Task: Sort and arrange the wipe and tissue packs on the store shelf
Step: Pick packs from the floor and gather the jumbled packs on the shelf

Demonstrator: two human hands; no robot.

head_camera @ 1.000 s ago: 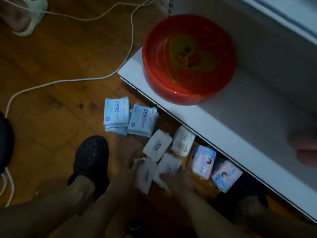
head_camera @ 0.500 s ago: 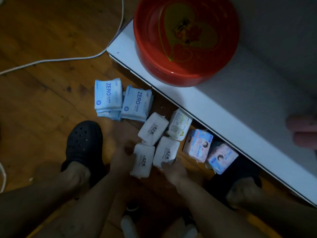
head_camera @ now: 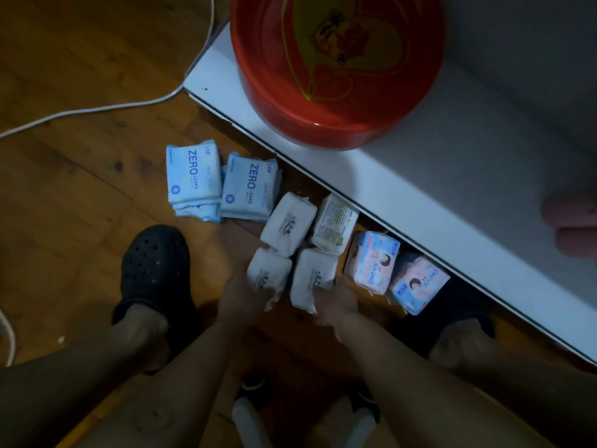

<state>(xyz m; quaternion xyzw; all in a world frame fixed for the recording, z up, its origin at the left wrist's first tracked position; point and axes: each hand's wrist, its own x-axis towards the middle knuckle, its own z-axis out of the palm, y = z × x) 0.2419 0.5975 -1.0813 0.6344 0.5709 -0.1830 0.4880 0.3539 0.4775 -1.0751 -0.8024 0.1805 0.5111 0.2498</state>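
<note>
Head view, dim light. Dark wood plank floor [head_camera: 80,205], scuffed. 1 white shelf [head_camera: 420,195] runs diagonally from top centre to lower right. 1 red basin [head_camera: 323,127] sits on the shelf's left end, with a heart design inside. 1 white cable [head_camera: 97,109] crosses the floor at upper left and passes the shelf corner.

All packs lie on the floor along the shelf's front edge.

Counts:
- 2 blue packs marked "ZERO LEAKS", face up, side by side and touching: left blue [head_camera: 193,176], right blue [head_camera: 250,189]. More blue wrapper shows under the left blue; the count there is unclear.
- 3 white packs with a black mark: far pack [head_camera: 288,224], near-left pack [head_camera: 268,276], near-right pack [head_camera: 311,276].
- 1 printed pack [head_camera: 334,224], white with small text, touching the far pack and right at the shelf edge.
- 2 pink packs marked "240", right of the white ones: left pink [head_camera: 371,261], right pink [head_camera: 418,282]. The right pink is tucked partly under the shelf edge.

Left hand [head_camera: 245,297] grasps the near-left pack at its near end, fingers curled round it. Right hand [head_camera: 336,302] grasps the near-right pack the same way. The 2 held packs lie just beside each other.

2 black clogs: left clog [head_camera: 155,266] on open floor, right clog [head_camera: 452,315] partly under the shelf. A blurred pinkish shape [head_camera: 571,224] sits at the right edge over the shelf; cannot tell what it is.
</note>
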